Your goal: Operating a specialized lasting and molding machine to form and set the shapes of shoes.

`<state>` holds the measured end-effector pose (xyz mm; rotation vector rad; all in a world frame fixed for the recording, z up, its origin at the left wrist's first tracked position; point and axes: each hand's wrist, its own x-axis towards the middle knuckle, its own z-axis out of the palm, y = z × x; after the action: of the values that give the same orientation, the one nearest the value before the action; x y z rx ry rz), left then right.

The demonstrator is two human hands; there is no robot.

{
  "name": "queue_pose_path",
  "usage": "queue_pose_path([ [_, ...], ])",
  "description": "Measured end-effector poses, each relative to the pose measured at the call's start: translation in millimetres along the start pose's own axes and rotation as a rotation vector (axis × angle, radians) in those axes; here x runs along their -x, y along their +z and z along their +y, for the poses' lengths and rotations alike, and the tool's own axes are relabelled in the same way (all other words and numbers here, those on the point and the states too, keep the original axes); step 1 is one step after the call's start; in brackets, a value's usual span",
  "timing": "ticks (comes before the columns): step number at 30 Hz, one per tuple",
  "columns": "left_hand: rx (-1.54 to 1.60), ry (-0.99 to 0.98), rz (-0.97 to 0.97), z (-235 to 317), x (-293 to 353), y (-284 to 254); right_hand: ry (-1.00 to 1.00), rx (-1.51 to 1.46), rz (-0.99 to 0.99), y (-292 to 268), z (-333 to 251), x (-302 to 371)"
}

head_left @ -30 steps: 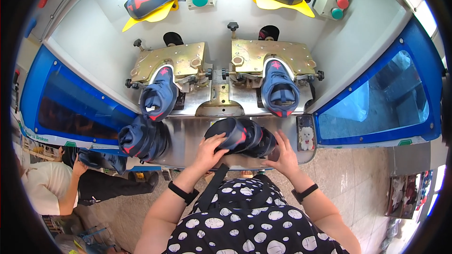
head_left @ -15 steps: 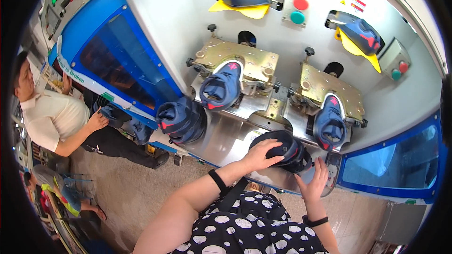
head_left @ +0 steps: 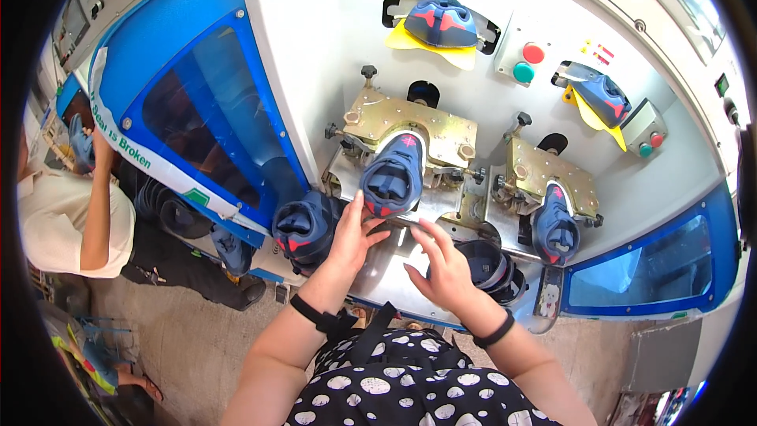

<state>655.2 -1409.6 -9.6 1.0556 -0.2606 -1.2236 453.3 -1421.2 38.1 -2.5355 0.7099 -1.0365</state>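
A blue shoe upper (head_left: 394, 177) with a pink mark sits toe-first in the left clamp fixture (head_left: 418, 122) of the machine. Just below its red-trimmed heel, my left hand (head_left: 353, 238) has its fingers apart and holds nothing. My right hand (head_left: 444, 268) is a little to the right, fingers spread and empty, over the metal shelf. Stacked dark uppers (head_left: 487, 264) lie beside its wrist. Another stack of blue uppers (head_left: 303, 229) stands left of my left hand. In the right clamp fixture (head_left: 550, 177) rests a second blue upper (head_left: 556, 229).
Two more uppers, one at left (head_left: 441, 24) and one at right (head_left: 603, 99), hang on the back wall over yellow flaps. Red and green buttons (head_left: 528, 61) sit between them. Blue windowed doors (head_left: 205, 102) flank the machine. A co-worker (head_left: 75, 213) stands at left.
Both hands have left the dark uppers on the shelf and moved left toward the shoe in the left fixture. The view has shifted, and the co-worker's arm is now raised.
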Motion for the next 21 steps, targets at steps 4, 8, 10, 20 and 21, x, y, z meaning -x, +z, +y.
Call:
queue_pose_path([
  [4, 0.266, -0.2, -0.267, 2, -18, -3, 0.191, 0.05, -0.103, 47, -4, -48],
  [8, 0.132, -0.242, -0.236, -9, -25, -24, 0.269, 0.064, -0.016, 80, -5, -45],
  [10, 0.048, -0.258, -0.281, -13, -31, -30, 0.261, 0.087, 0.049, 85, -1, -36],
  [20, 0.053, -0.276, -0.371, -11, -35, -35, 0.346, 0.135, 0.073, 93, -11, -28],
  [21, 0.047, -0.289, -0.357, -10, -34, -35, 0.351, 0.135, 0.084, 93, -13, -28],
])
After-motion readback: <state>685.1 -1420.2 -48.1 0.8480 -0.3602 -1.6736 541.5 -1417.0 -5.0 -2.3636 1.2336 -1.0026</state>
